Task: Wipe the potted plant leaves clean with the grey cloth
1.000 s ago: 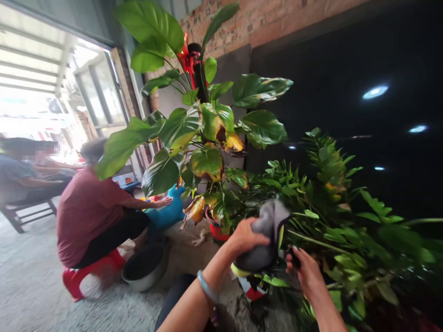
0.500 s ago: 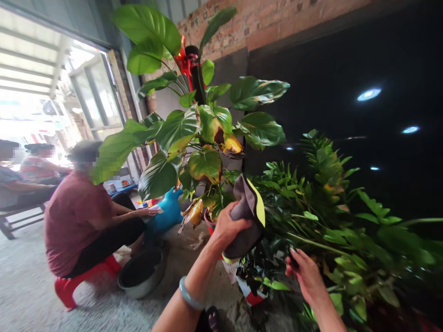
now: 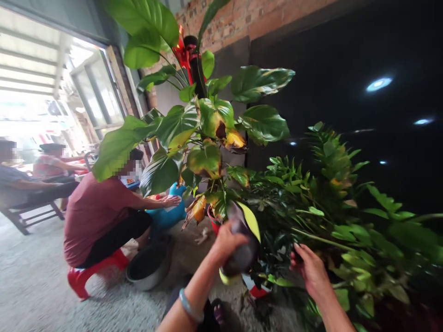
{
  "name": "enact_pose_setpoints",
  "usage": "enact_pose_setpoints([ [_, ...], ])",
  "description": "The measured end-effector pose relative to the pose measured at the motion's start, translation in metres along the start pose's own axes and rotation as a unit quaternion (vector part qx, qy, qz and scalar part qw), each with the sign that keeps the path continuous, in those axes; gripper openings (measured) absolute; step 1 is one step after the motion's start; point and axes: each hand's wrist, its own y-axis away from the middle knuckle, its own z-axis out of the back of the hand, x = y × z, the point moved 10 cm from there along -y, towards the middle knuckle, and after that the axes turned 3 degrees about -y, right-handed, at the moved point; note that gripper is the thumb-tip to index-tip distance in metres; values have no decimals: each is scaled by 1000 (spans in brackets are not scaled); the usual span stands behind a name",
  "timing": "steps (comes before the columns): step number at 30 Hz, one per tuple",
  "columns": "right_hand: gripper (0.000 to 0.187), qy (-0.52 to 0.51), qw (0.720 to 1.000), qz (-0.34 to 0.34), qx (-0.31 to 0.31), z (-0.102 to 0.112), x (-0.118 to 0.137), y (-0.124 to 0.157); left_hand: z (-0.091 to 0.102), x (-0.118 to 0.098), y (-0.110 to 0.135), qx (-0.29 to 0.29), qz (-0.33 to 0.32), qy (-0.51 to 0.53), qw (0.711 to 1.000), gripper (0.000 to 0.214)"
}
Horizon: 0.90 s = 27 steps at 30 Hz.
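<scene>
My left hand [image 3: 228, 242] is closed round a folded cloth [image 3: 244, 251], dark grey-brown on one face and bright yellow on the other. It hangs in front of the dark-leaved lower plant, somewhat blurred. To the right, my right hand [image 3: 309, 269] is pinched at the edge of the foliage [image 3: 277, 221]; a small dark thing shows between thumb and fingers, too little of it to name. Above my left hand rises a tall potted plant [image 3: 204, 159] with large green leaves, some browned and yellow. Its red pot [image 3: 213, 223] is partly hidden.
On the left a person in a dark red shirt [image 3: 100, 207] sits on a red stool [image 3: 98, 272], one hand on a blue object [image 3: 169, 212]. A grey basin [image 3: 148, 267] stands between us. Two more people sit farther back. A dark glossy panel [image 3: 346, 69] fills the right.
My left hand has lowered slightly with the cloth. My right hand has shifted a little right, still pinched. The seated person has leaned forward, reaching farther along the blue object. The view has shifted slightly.
</scene>
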Motion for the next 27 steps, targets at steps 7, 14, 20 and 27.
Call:
enact_pose_setpoints([
  [7,43,17,1000,11,15,3,4,1,-16,-26,29,110,-68,84,988,57],
  [14,46,19,1000,0,-2,0,1,0,22,-27,-10,-104,-48,88,990,52],
  [20,43,27,999,-5,17,0,1,0,-61,14,32,180,-37,-56,981,60],
  [27,42,19,999,27,32,-10,13,9,2,-96,9,-17,-188,119,975,74],
])
